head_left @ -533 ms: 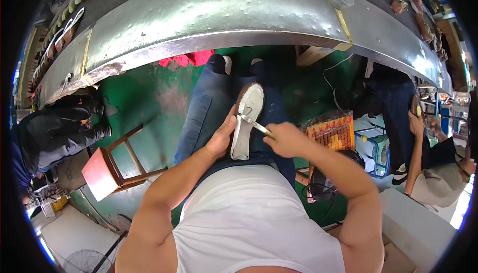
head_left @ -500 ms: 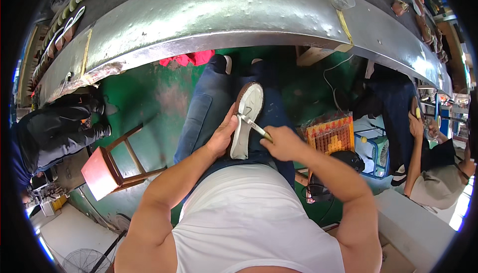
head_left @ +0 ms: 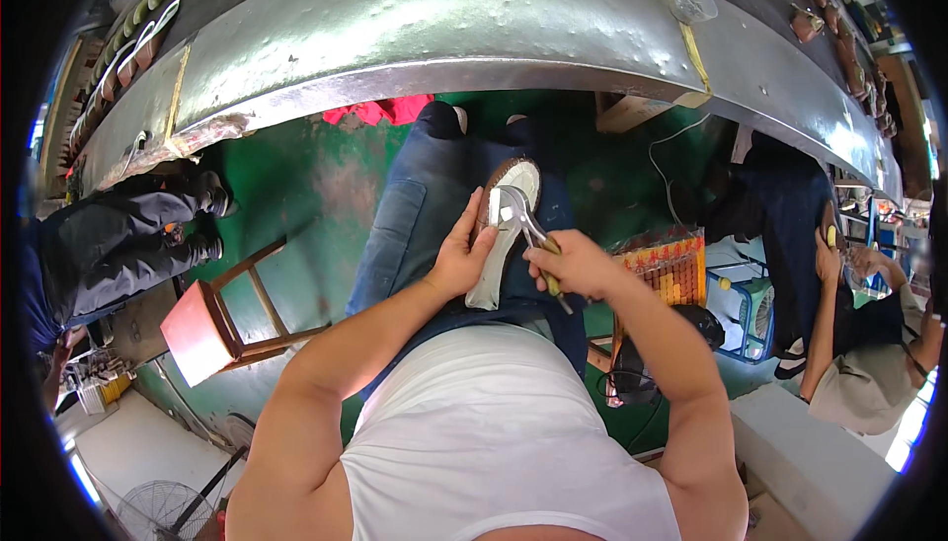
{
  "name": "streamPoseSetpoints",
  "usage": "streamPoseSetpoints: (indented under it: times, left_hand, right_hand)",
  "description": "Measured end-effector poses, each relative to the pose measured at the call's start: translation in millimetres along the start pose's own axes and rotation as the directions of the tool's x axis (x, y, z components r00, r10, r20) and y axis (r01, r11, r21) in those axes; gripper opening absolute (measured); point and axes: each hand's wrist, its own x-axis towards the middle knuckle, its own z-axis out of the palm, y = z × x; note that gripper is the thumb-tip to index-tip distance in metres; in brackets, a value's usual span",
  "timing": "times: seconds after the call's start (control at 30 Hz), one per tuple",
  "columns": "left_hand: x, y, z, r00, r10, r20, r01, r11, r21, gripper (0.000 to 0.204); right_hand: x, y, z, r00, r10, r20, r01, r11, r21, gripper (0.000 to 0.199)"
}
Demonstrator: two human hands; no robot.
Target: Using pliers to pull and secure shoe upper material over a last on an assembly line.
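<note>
A shoe [head_left: 491, 274] lies bottom up along my lap, its toe pointing away from me. Its underside is whitish, with brown upper material edging the toe. My left hand [head_left: 460, 257] is closed on the shoe's left side, with the thumb on the underside. Held in my right hand [head_left: 578, 267] is a pair of pincers [head_left: 520, 207] with curved metal jaws and worn yellowish-green handles. The jaws rest over the middle-front of the sole; whether they grip anything there is too small to tell.
A metal-faced bench [head_left: 425, 33] curves across in front, with a clear plastic cup [head_left: 693, 1] on it. A red-seated stool [head_left: 202, 329] stands left, a beaded seat cover [head_left: 681, 270] right. Co-workers sit at both sides; a fan [head_left: 163, 509] is lower left.
My right hand has turned the pincers, and their curved jaws now show side-on over the sole. The left hand has shifted slightly, its thumb moving a little up the shoe.
</note>
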Motion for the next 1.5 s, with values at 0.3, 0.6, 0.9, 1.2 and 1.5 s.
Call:
streamPoseSetpoints:
  times: [0.3,0.6,0.9,1.2,1.5]
  left_hand:
    - [4.8,32.7,-12.1,0.975,0.154,0.16,-0.218,0.793,0.569,0.057]
    - [1.7,36.6,-6.9,0.965,0.077,0.252,-0.241,0.644,0.726,0.053]
    - [-4.5,14.5,-15.9,0.971,-0.22,0.096,0.149,0.865,0.48,0.084]
    - [-33.4,19.2,-27.6,0.96,-0.065,0.272,-0.055,0.909,0.412,0.088]
    - [-25.8,150.7,-93.4,0.976,-0.082,0.201,0.177,0.837,-0.518,0.065]
  right_hand:
    - [-1.6,37.0,-13.6,0.979,-0.062,0.194,-0.035,0.888,0.458,0.03]
    - [11.8,-24.1,-21.0,0.935,-0.282,-0.217,0.167,0.887,-0.431,0.046]
    - [13.6,12.1,4.3,0.815,-0.557,-0.16,0.231,0.566,-0.792,0.039]
    - [-6.9,11.1,16.3,0.838,-0.519,-0.171,0.199,0.581,-0.789,0.04]
    - [-63.7,-64.9,-76.2,0.306,-0.826,-0.474,0.168,0.537,-0.827,0.04]
